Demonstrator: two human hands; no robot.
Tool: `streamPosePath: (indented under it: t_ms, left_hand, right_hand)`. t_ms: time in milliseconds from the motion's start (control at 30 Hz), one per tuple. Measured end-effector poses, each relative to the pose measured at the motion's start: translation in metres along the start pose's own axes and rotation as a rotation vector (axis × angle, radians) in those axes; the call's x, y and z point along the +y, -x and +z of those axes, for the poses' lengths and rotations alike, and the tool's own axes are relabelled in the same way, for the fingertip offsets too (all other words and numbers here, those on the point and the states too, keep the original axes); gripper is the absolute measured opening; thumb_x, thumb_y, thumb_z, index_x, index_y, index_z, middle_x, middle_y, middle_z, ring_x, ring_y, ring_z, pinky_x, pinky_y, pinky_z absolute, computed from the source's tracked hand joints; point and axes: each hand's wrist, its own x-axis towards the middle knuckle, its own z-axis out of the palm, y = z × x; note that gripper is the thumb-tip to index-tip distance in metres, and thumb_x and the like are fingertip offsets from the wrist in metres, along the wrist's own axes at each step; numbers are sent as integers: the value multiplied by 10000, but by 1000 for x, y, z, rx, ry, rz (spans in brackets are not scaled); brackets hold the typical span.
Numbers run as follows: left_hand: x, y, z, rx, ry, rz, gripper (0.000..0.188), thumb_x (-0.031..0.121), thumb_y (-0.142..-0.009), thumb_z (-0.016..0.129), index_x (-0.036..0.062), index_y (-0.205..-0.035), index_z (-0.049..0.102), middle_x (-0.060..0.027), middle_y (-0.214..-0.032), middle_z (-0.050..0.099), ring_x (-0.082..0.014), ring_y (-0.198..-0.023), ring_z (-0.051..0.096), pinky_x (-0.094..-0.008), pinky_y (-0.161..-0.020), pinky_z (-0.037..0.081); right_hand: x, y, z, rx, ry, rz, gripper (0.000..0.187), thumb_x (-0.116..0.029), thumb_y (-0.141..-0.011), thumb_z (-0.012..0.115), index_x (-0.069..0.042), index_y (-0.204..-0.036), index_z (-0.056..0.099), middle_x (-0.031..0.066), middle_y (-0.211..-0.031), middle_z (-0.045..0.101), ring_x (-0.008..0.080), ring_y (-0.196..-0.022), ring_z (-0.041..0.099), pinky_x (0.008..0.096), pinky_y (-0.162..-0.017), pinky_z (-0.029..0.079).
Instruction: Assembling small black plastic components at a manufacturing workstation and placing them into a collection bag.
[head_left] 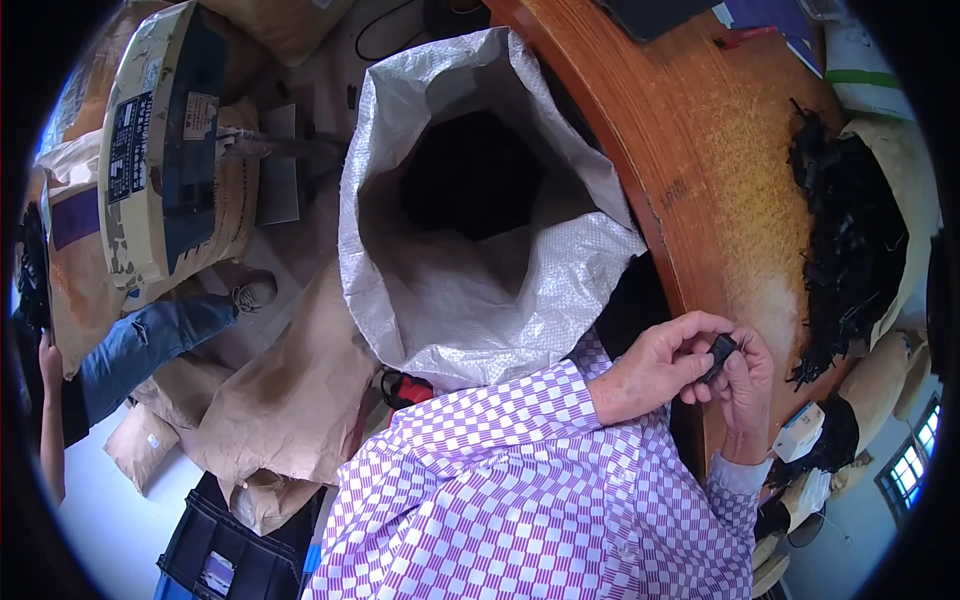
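Observation:
Over the edge of the wooden table, my left hand [650, 370] and my right hand [748, 385] meet, both closed on one small black plastic part [720, 358]. The thumb and fingers of my left hand pinch it from the left, and my right hand's fingers curl round its other side, hiding some of it. Several black plastic parts [835, 250] lie heaped on the table at the mouth of a sack, beyond my right hand. Left of my hands stands a large open white woven sack [580, 270], its brown lining showing and its depth dark.
The curved wooden table [690, 150] fills the upper right, with a red tool [745, 37] on it. A bench scale [135, 160], brown paper sacks [290, 390] and a black crate [225, 545] are at the left. Another person's jeans-clad leg [160, 340] shows there.

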Motion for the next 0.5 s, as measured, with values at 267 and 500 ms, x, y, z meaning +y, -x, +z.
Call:
streamPosePath:
  t_ms: [267,500]
  left_hand:
    - [-9,1,2,116,-781,417,449,18,-823,593,29,-1250,455,-166,-978,605,-291,-786,653,-341,-692,517]
    - [8,9,-11,122,-538,112,350,-25,-926,453,42,-1256,357,-67,-966,521,-101,-811,568,-231,-687,503]
  right_hand:
    - [3,9,11,54,211,-32,118,-149,-915,622,-64,-929,542,-61,-742,496,6,-583,407,153,-498,296]
    - [-9,9,42,-15,457,-58,189,-159,-1011,409,-13,-1002,528,-27,-638,443,40,-545,392,192,-489,310]
